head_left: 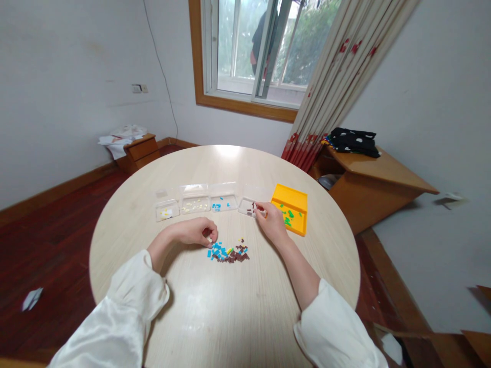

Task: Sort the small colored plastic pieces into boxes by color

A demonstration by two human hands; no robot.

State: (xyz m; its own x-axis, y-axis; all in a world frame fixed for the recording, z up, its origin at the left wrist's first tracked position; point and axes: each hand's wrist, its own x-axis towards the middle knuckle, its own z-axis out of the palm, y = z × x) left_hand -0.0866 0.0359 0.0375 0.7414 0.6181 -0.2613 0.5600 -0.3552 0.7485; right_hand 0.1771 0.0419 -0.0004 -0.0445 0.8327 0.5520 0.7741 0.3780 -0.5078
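Note:
A pile of small toy bricks lies mid-table, with blue bricks on its left and brown bricks on its right, plus a few yellow and green ones. At the pile's upper left, my left hand is closed in a pinch, a small pale brick showing at its fingertips. My right hand is over the right end of a clear box that holds a few brown bricks. Its thumb and fingers are pinched together; whatever is between them is too small to make out.
Left of that box stand clear boxes with blue bricks, cream bricks and yellow bricks. An open yellow case with green bricks stands right. Everything rests on a round wooden table. A cabinet adjoins its right side.

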